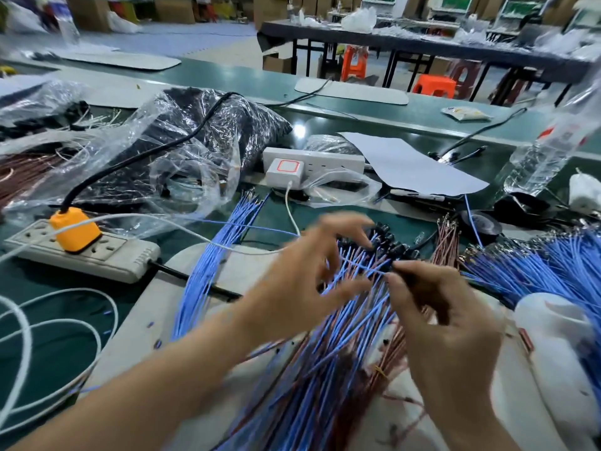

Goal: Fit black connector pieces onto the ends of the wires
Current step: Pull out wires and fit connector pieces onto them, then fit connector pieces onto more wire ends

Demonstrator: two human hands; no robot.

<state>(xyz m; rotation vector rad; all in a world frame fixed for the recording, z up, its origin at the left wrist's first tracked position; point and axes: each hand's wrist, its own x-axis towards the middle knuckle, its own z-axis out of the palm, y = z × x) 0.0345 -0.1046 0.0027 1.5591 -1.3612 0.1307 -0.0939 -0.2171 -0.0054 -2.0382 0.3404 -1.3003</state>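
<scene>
Green counter (58,346): right hand (445,314) fingers (395,281) pinch black connector (401,267) at blue wire (364,266) end; left hand (299,281) fingers spread loose beside.

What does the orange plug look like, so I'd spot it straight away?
On the left of the green table lies a pale power strip. The orange plug sits in its left end, a thick black cable rising from it. It is the only bright orange thing on the table; the charger farther back is white.
</scene>
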